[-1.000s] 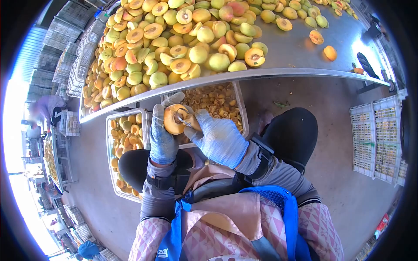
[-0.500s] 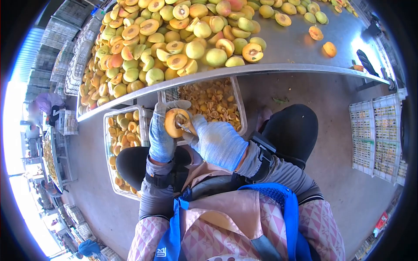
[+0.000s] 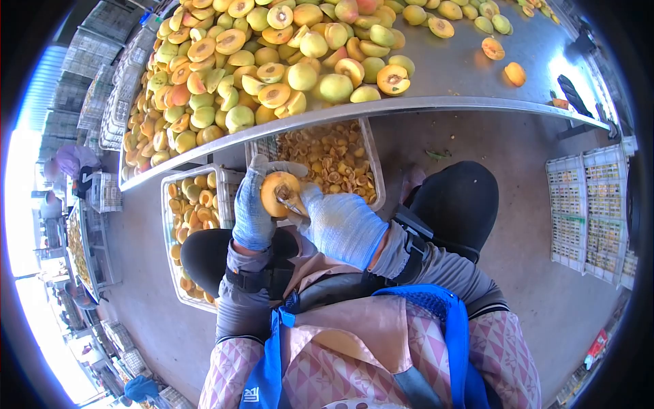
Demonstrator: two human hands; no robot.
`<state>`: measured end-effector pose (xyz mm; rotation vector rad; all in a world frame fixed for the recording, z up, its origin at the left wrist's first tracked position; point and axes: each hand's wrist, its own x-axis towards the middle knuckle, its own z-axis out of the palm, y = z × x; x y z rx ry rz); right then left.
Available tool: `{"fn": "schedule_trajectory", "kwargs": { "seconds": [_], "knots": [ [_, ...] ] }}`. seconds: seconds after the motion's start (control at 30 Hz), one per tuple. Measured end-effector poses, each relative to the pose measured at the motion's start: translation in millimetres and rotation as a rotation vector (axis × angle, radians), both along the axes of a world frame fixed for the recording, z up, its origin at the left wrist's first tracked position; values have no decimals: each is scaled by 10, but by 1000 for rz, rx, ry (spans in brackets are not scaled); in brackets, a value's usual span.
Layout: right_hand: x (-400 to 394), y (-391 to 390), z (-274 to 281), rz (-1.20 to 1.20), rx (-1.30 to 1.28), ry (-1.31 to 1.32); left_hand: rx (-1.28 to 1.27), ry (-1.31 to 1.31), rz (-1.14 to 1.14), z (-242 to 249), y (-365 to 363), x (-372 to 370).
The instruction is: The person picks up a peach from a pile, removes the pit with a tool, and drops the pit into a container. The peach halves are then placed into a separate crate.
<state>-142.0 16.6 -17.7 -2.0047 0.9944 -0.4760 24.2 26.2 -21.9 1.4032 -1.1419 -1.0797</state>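
Observation:
My left hand (image 3: 255,213), in a light blue glove, is closed around a peach half (image 3: 278,193) with its cut face turned up. In my gloved right hand (image 3: 343,227) is a small metal pitting tool (image 3: 294,206), mostly hidden by the fingers. Its tip meets the brown pit hollow at the middle of the peach half. Below the hands on the left stands a white crate of peach halves (image 3: 165,213). Just beyond the hands, under the table edge, another crate (image 3: 375,167) contains pits and scraps.
A metal table (image 3: 470,71) heaped with cut peaches (image 3: 300,76) spans the far side. Stacked white crates (image 3: 589,215) stand at the right, more crates (image 3: 88,92) at the left. Another person (image 3: 71,161) bends near a table at far left.
The peach half has turned slightly and shifted a little to the right in my left hand. The tool's tip stays in the pit hollow, and the right hand has barely moved.

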Motion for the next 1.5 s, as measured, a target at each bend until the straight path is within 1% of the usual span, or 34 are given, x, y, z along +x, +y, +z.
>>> {"fn": "schedule_trajectory", "kwargs": {
  "seconds": [0.03, 0.1, 0.17, 0.23, 0.27, 0.37, 0.4, 0.5, 0.53, 0.63, 0.7, 0.8, 0.83, 0.9, 0.93, 1.0, 1.03, 1.1, 1.13, 1.2, 1.27, 1.3, 1.4, 1.47, 1.5],
  "knots": [
    [1, 2, -13, -3, -9, -16, 54, 75, -11, -32, -16, 32],
    [13, 28, -87, -8, -25, -47, 82, 93, -60, -3, -12, 71],
    [103, 51, -231, -91, -28, -128, 101, 213, -89, 42, -32, 67],
    [134, 36, -291, -153, -24, -195, 109, 437, -100, 77, -110, 39],
    [134, 21, -298, -173, -16, -223, 32, 369, 48, 109, -124, -50],
    [160, 35, -286, -192, -18, -293, -207, -50, 44, -67, -79, -55],
    [172, 48, -277, -189, -22, -314, -163, -8, 104, -94, -55, -71],
    [143, 52, -193, -172, -21, -226, 86, 298, 203, -109, -87, -62],
    [125, 59, -173, -156, -33, -173, 71, 335, 256, -116, -107, -123],
    [73, 38, -143, -122, -79, -34, 88, 294, 302, -136, -138, -153],
    [64, 45, -154, -112, -101, 32, 93, 290, 268, -51, -124, -200],
    [29, 16, -202, -126, -119, -58, 66, 238, 237, 125, -111, -308],
    [40, 2, -227, -140, -71, -146, 50, 214, 230, 152, -109, -338],
    [72, -30, -291, -171, 21, -324, -73, 176, 187, 151, -88, -386],
    [96, -25, -335, -156, 6, -366, -133, 154, 166, 154, -78, -389],
    [149, 7, -409, -120, -20, -452, -95, 149, 92, 23, -63, -162],
    [131, 12, -346, -121, -10, -345, -75, 150, 53, -31, -62, -89],
    [76, 35, -164, -115, 14, -125, -153, 87, 145, 149, -29, -283],
    [72, 44, -165, -100, -10, -125, -133, 90, 183, 108, -38, -283],
    [43, 30, -176, -82, -66, -123, -64, 185, 239, 46, -97, -276],
    [21, 28, -168, -65, -63, -102, 50, 366, 292, 6, -111, -235],
    [20, 22, -166, -55, -62, -92, 35, 310, 271, -6, -104, -208],
    [59, -6, -183, -60, 130, -209, -9, 168, 230, -40, -90, -184],
    [99, 2, -315, -50, 6, -305, -42, 101, 239, -47, -105, -191],
    [107, 17, -364, -45, -55, -352, -35, 126, 247, -61, -109, -194]
  ]
}}
